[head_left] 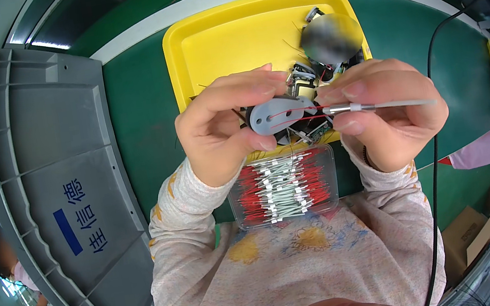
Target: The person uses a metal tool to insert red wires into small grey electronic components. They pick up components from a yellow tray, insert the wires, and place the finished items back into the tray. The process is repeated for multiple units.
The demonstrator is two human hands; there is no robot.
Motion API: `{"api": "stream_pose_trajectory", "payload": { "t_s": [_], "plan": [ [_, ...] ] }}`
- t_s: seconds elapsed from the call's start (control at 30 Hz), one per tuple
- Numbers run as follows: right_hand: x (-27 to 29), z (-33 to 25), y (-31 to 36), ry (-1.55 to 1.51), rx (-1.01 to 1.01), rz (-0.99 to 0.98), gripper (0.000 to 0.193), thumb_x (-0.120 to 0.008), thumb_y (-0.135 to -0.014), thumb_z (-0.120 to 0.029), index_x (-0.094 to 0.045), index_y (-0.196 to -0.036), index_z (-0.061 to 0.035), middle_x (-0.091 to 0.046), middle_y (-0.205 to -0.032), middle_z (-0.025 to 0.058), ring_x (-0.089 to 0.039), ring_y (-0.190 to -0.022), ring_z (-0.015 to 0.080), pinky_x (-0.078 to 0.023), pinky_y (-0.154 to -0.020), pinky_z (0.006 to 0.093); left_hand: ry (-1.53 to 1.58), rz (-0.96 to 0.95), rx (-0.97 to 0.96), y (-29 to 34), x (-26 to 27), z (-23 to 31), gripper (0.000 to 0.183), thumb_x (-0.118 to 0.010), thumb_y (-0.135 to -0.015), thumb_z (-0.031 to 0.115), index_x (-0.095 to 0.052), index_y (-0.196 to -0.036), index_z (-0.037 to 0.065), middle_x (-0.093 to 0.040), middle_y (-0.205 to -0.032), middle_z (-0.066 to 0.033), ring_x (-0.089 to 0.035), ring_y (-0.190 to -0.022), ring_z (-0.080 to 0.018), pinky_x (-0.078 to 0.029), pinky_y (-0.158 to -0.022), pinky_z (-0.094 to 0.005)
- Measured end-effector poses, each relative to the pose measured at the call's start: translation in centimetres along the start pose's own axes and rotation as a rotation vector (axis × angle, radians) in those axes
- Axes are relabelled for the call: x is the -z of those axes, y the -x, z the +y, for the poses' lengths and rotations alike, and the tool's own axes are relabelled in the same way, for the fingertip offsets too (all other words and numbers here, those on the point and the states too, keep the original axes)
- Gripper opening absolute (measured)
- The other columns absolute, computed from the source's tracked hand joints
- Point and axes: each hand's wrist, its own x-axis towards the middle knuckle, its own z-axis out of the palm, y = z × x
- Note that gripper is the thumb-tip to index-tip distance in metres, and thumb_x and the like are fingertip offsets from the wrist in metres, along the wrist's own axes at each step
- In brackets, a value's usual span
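My left hand (215, 125) pinches a grey oval plastic part (277, 115) with small holes between thumb and fingers; a dark edge shows behind it. Closed around a slim silver metal cylinder with a pale rod (343, 109) is my right hand (393, 108), just to the right of the grey part. Thin red wires run from the cylinder across the face of the grey part. Whether they pass through its holes I cannot tell. Below the hands, a clear plastic box (335, 193) holds many white and red wire pieces.
A yellow tray (219, 20) behind my hands holds black and metal parts and a round dark object, blurred. A grey crate (61, 149) stands at the left. One black cable (430, 81) hangs at the right. Another person's pink sleeve (486, 136) reaches in there.
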Motion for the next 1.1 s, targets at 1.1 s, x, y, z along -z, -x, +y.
{"api": "stream_pose_trajectory", "payload": {
  "t_s": [1.1],
  "plan": [
    [0.0,-1.0,-0.1,0.082,0.032,0.012,0.028,-0.075,-0.061,0.000,-0.056,-0.080,0.0042,-0.061,-0.073,0.0168,-0.063,-0.065,0.0279,-0.053,-0.060,0.0321,0.152,0.031,-0.086,0.1,-0.1,-0.2,0.046,-0.078,-0.065,0.020,-0.056,-0.100,0.000,-0.061,-0.100,-0.0171,-0.057,-0.102,-0.0316,-0.035,-0.098,-0.0497]
  ]
}}
